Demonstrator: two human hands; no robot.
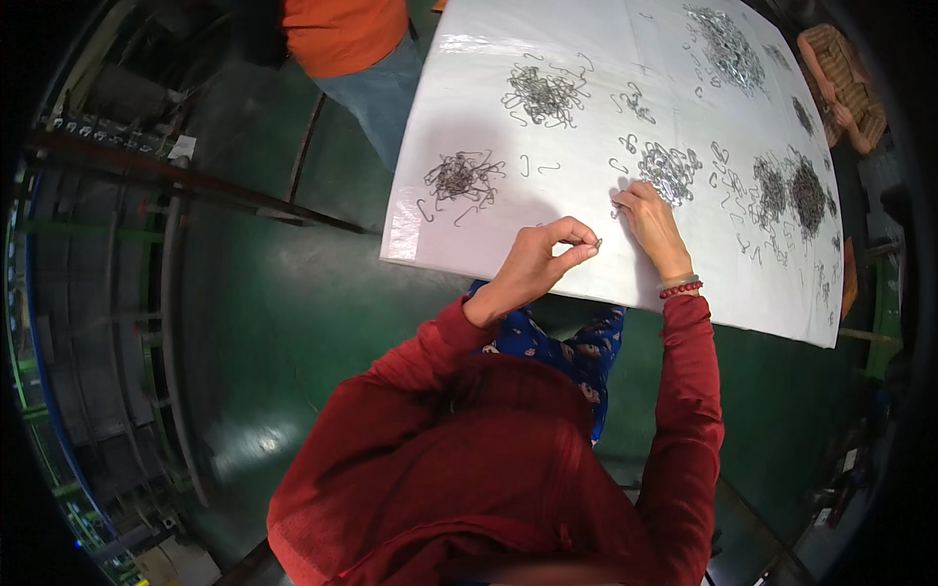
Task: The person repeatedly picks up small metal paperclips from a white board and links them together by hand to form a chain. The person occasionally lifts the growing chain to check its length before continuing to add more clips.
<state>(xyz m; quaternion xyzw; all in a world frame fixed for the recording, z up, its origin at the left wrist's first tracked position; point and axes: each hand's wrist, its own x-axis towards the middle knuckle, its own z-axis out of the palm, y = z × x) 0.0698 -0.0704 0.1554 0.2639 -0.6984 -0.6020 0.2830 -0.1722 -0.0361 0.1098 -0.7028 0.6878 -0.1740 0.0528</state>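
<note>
My left hand point(540, 258) is raised over the near edge of the white-covered table point(440, 244). Its thumb and forefinger are pinched on a small dark metal hook, of which only a bit sticks out at the tips. To the right, my right hand point(653, 227) reaches down to the tabletop at the near left side of a pile of shiny metal hooks point(667, 174). Its fingers are drawn together; what they hold, if anything, is hidden. Two loose hooks point(547, 167) lie beyond my left hand, beside a darker heap of hooks point(457, 180).
More hook piles lie farther off, one dark point(543, 95) and one shiny point(725, 49), with dense dark heaps point(806, 195) at the right. A person in orange point(347, 37) stands at the far left edge; another in a striped top point(848, 83) is at the far right.
</note>
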